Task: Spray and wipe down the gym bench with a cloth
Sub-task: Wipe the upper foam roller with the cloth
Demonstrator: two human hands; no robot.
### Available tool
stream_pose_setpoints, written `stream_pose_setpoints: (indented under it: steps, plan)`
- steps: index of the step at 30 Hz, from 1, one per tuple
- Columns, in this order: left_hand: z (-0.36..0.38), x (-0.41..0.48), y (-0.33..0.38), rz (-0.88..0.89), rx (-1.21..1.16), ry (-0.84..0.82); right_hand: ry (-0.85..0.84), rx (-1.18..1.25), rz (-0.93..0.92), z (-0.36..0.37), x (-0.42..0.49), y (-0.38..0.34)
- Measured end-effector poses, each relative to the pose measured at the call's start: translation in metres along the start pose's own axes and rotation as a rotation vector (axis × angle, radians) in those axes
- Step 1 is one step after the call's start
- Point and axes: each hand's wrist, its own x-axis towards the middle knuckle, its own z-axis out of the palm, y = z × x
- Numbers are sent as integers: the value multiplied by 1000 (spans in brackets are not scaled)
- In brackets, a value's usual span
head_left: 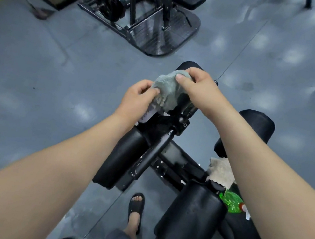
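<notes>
A grey-green cloth (167, 91) is held between both hands above the far end of the black gym bench (193, 212). My left hand (138, 100) pinches its lower left part. My right hand (195, 84) grips its upper edge, thumb on top. Under the cloth are the bench's black foam rollers (121, 159) and its metal post (154, 153). A green spray bottle (232, 202) with a white and red nozzle lies on the bench at lower right, partly hidden by my right forearm. A second, beige cloth (219, 171) lies just beyond the bottle.
A black machine with a footplate (165, 32) and weight plates (108, 3) stands on the grey floor beyond the bench. Another black roller pad (258, 124) sits to the right. My foot in a black slide sandal (136, 206) is on the floor beside the bench.
</notes>
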Motion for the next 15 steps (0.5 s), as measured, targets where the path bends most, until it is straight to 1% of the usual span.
stream_pose_setpoints:
  steps: [3, 5, 8, 10, 11, 13, 15]
  plan:
    - [-10, -21, -3, -25, -45, 84, 31, 126, 33, -1, -16, -3]
    - [-13, -35, -1, -23, -143, 131, 25, 237, 72, -1, -25, 0]
    - [-18, -49, 7, -90, -292, 213, -70, 414, 154, 4, -40, 2]
    - [-22, -53, 12, -122, -326, 255, -104, 527, 185, 5, -50, 1]
    - [-24, -59, 18, -124, -319, 273, -107, 553, 186, 5, -55, 0]
    - [-25, -62, 25, -123, -335, 284, -111, 530, 169, 2, -59, 0]
    - [-26, -70, 30, -107, -327, 220, -148, 500, 132, 1, -67, 0]
